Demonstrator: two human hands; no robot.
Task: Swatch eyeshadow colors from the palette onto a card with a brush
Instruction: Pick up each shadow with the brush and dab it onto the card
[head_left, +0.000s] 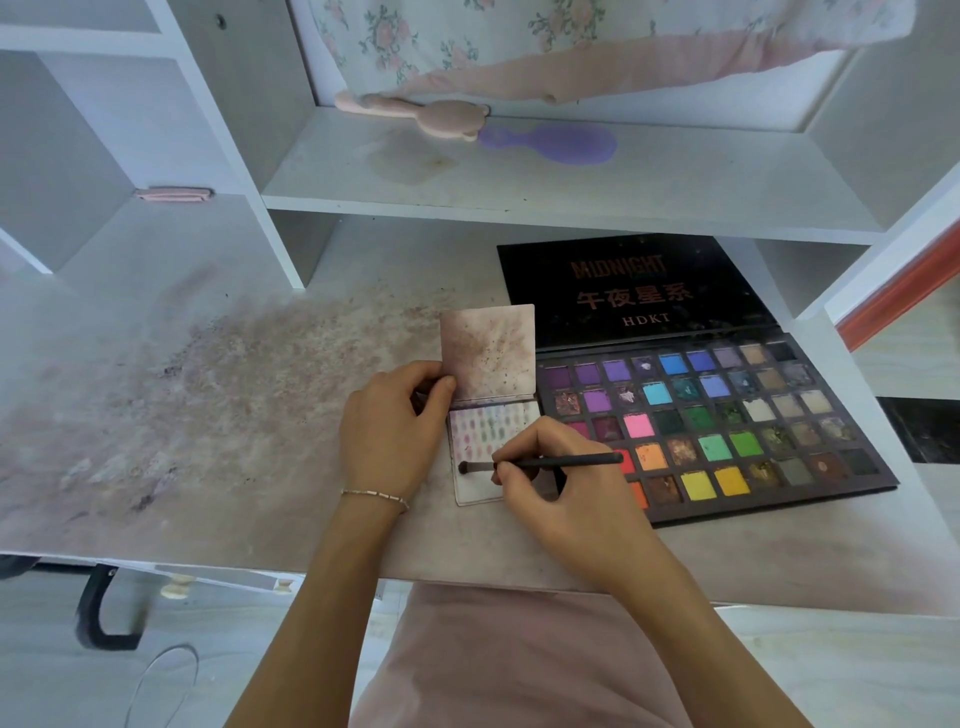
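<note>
A white swatch card (480, 434) lies on the desk, its stained cover flap (488, 351) folded up behind it. Rows of faint purple, pink and green swatches mark its upper part. My left hand (395, 426) pinches the flap's lower left edge between thumb and fingers. My right hand (558, 478) grips a thin black brush (550, 461) like a pen, its dark tip (464, 467) touching the card's lower left area. The open eyeshadow palette (722, 426), with several rows of coloured pans and a black lid reading MIDNIGHT, sits just right of the card.
The desk top (218, 405) is smeared with pinkish powder on the left. A shelf above holds a purple hairbrush (550, 143) and a pink plush item (415, 111). White cubby walls stand at left and right. The desk's front edge runs below my wrists.
</note>
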